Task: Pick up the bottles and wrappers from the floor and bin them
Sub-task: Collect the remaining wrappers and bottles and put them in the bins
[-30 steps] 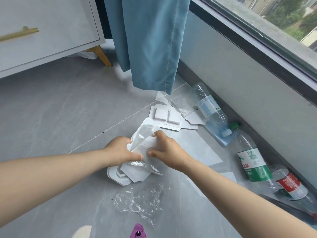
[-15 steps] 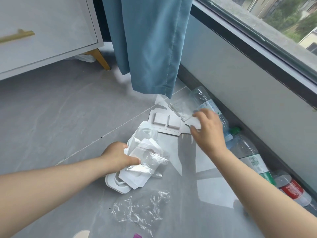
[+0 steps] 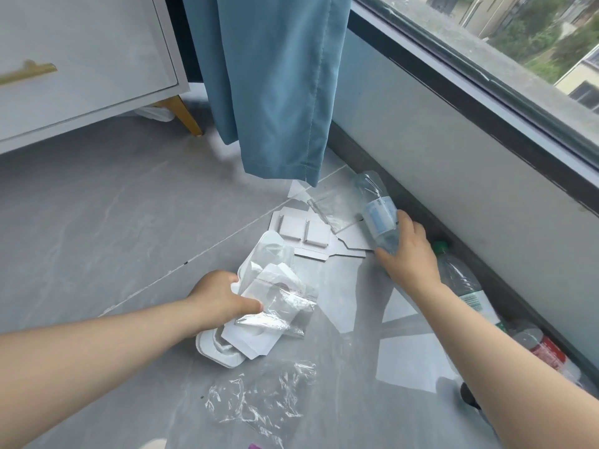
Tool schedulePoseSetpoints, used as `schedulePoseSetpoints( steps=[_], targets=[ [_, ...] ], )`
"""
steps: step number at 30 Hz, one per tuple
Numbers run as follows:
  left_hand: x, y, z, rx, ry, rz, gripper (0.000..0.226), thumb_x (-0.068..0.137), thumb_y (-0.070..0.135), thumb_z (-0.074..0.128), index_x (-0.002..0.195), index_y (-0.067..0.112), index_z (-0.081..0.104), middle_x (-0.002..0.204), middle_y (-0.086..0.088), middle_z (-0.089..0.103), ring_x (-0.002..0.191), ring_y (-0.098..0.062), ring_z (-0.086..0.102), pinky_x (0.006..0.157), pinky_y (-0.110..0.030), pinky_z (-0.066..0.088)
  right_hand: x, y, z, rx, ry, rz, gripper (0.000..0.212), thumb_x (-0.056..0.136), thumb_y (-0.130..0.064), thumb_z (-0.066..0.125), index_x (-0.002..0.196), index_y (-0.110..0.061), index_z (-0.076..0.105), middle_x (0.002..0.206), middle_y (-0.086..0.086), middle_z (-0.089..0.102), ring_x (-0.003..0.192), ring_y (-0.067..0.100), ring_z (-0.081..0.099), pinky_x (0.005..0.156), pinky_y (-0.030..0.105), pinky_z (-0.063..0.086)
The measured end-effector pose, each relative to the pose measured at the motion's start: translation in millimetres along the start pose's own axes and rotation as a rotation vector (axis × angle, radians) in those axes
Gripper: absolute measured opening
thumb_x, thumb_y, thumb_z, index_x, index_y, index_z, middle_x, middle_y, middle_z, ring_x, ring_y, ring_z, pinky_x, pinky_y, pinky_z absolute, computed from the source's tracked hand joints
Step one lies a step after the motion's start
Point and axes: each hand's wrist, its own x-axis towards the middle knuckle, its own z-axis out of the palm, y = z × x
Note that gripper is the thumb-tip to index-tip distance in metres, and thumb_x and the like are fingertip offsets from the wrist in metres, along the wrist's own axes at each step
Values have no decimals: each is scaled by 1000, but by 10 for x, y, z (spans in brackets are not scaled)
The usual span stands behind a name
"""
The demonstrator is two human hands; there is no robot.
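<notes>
My left hand grips a bundle of white packaging and clear plastic wrappers low over the grey floor. My right hand wraps around the lower end of a clear bottle with a blue label lying by the wall. A flattened white cardboard piece and a clear bag lie beside that bottle. Crumpled clear film lies on the floor near me. A green-capped bottle and a red-labelled bottle lie along the wall, partly hidden by my right arm.
A blue curtain hangs just above the litter. A white cabinet with gold legs stands at the far left. The low wall under the window borders the right side. No bin is in view.
My right hand left the wrapper bundle, reached toward the wall and took hold of the blue-labelled bottle. My left hand kept holding the bundle in about the same place.
</notes>
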Motion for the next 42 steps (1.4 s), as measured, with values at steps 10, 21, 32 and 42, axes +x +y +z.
schedulePoseSetpoints(
  steps=[10,21,32,42],
  targets=[
    [-130,241,-172,-88,49,41,20,65,25,84,74,13,70,77,-3,74,75,-21,70,71,-30,53,-414,-400,-315,378,-53,174,74,66,-42,61,133,-40,31,109,1,62,94,27,63,74,42,57],
    [-491,1336,-747,-25,133,171,33,68,26,80,55,14,52,53,3,50,49,-14,46,48,-24,35,-607,-993,-1238,531,-49,264,75,65,-44,62,136,-41,38,124,-11,57,104,11,61,90,40,52],
    [-2242,2915,-1792,-20,190,171,40,68,23,74,51,15,39,46,6,39,42,-9,35,41,-19,27,-1021,-2002,-3533,546,-71,406,72,76,-41,65,142,-34,37,123,-5,56,106,16,59,89,36,49],
    [-4367,4359,-2890,20,254,336,37,55,38,64,53,10,39,53,2,33,52,-16,28,48,-26,26,-1911,-3154,-6103,523,30,407,60,81,-38,67,135,-35,43,111,-9,59,82,11,61,72,32,49]
  ],
)
